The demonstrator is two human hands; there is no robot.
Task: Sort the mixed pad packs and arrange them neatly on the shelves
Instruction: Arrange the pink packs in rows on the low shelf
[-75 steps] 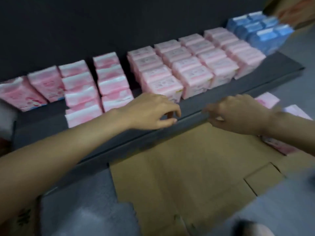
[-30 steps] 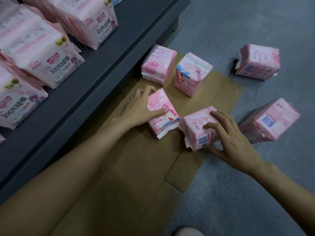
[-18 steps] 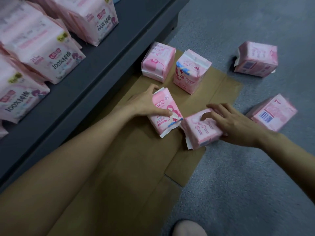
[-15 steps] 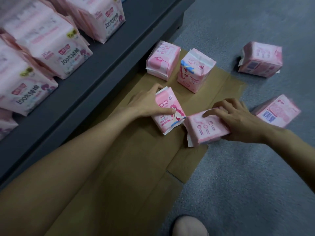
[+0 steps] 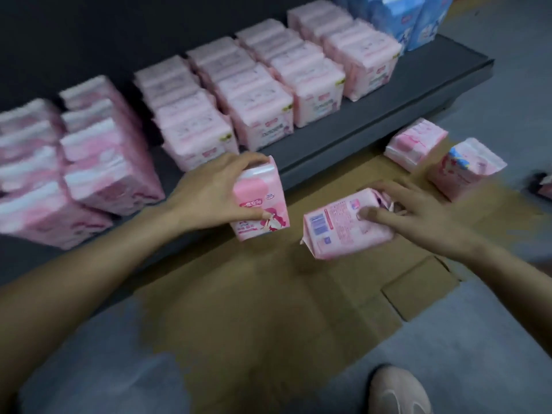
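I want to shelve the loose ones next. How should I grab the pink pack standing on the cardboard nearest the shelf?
Take the pink pack across its two broad flat faces, near the top, coming down from above. It stands tilted on the cardboard, its top open to reach, and the neighbouring blue-topped pack leaves little room for a grip from that side.

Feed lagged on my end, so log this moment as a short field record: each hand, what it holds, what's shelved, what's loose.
left hand: left hand grips an upright pink pack, printed front toward the camera
right hand: right hand grips a sideways pink pack, barcode side showing
shelf: dark shelf carries rows of pink packs; blue packs at its far right end
loose: two packs on flattened cardboard
floor: grey; shoe tip at the bottom edge
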